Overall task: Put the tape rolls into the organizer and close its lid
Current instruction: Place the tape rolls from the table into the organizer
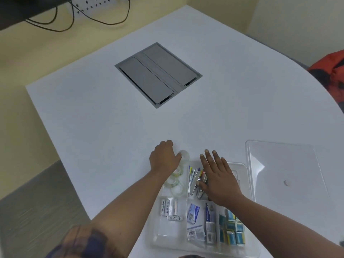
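A clear plastic organizer with several compartments sits at the table's near edge. Its far-left compartment holds clear tape rolls. One more tape roll lies on the table just beyond the organizer's far-left corner, and my left hand is curled against it, fingers wrapped around its left side. My right hand hovers flat with fingers spread over the compartment of staplers and pens. The clear lid lies flat on the table to the right of the organizer.
Other compartments hold batteries, staple boxes and small blue packets. A grey cable hatch is set into the white table further back. An orange bag lies at the right edge.
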